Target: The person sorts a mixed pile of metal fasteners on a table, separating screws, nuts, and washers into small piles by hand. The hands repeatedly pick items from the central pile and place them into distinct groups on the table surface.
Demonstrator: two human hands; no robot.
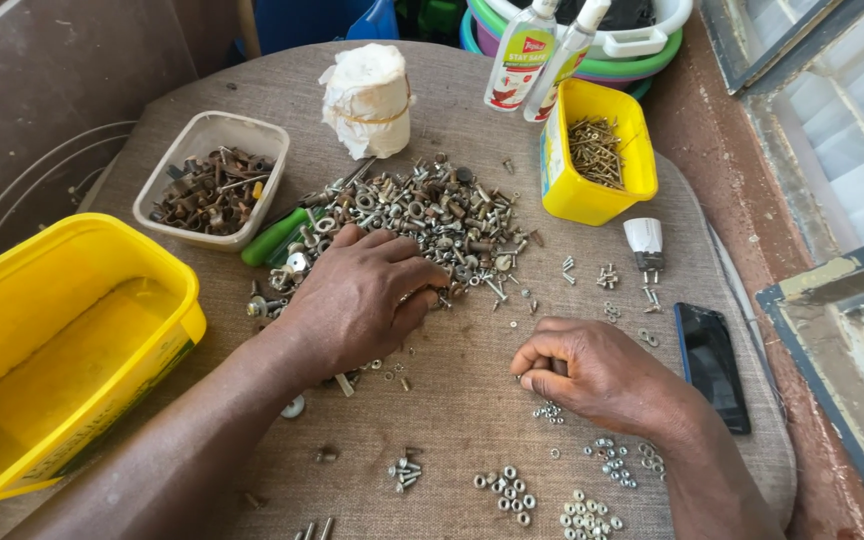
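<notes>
The grip of the left hand [357, 300] is a loose, palm-down cup with the fingers curled onto the near edge of the heap of mixed screws, nuts and washers [432, 215]; whether a piece is pinched under the fingertips I cannot tell, since the palm hides them. The right hand [592, 375] has a narrow grip, thumb against the curled fingers as if closed on something small, though the piece itself is not visible. That hand hovers just above the counter [462, 400], right over a tiny cluster of small nuts [549, 411]. The heap lies beyond and to the right of the left hand, stretching away from the person toward the small yellow tub of screws [597, 150], so the left hand is much the nearer to it; the right hand is well apart from the heap, close to the sorted groups of nuts and washers [507, 492] along the near edge. A green-handled screwdriver [277, 235] lies at the left end of the heap, its long axis slanting toward the clear tub of rusty parts [212, 185]. A large yellow tub [52, 340] sits empty at the far left, a dark phone [712, 365] lies to the right, and a paper-wrapped bundle [367, 100] stands behind the heap.
</notes>
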